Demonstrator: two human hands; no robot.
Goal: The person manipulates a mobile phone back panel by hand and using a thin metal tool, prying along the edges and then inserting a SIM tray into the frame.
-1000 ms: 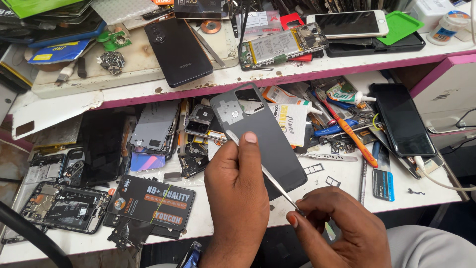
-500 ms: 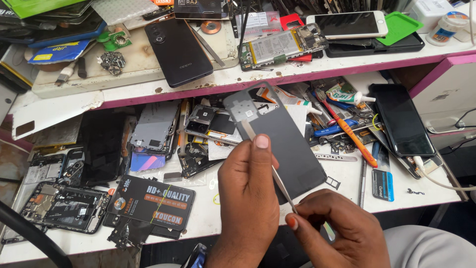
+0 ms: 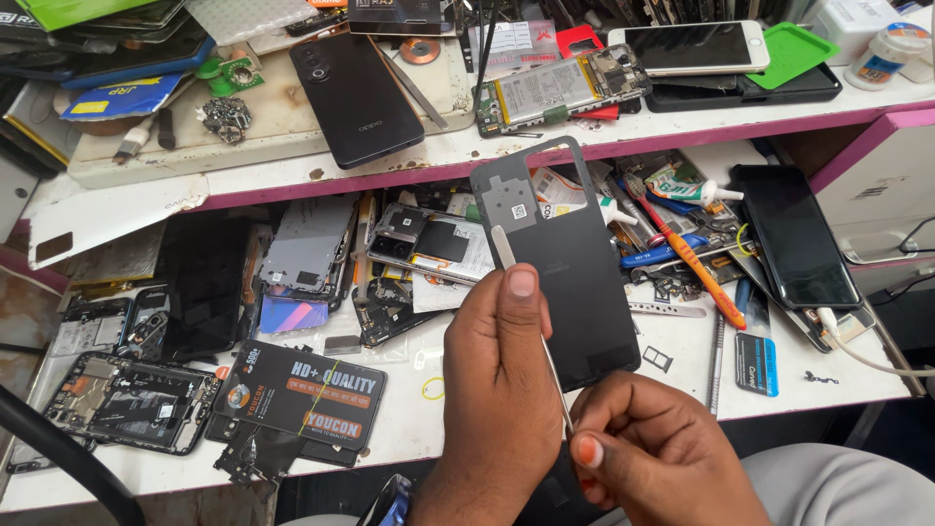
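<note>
My left hand (image 3: 502, 375) holds a black phone back cover (image 3: 570, 258) upright by its lower edge, inner side facing me, thumb pressed on it. The cover has a camera cutout at its top and a grey patch near the upper left. My right hand (image 3: 648, 453) pinches a thin metal pry tool (image 3: 526, 292) whose flat tip lies against the cover's inner face near the grey patch. Both hands hover over the front of the white workbench (image 3: 682, 390).
The bench holds several opened phones and frames (image 3: 117, 399), a black packet with orange print (image 3: 302, 394), an orange-handled screwdriver (image 3: 696, 268), a black phone (image 3: 794, 234). On the upper shelf (image 3: 321, 175) lie a black phone (image 3: 355, 97), an opened phone with battery (image 3: 560, 88) and a white phone (image 3: 696, 44).
My left hand has lifted the back cover higher and further from me, towards the shelf edge. The pry tool's tip has slid up along the cover's inner face.
</note>
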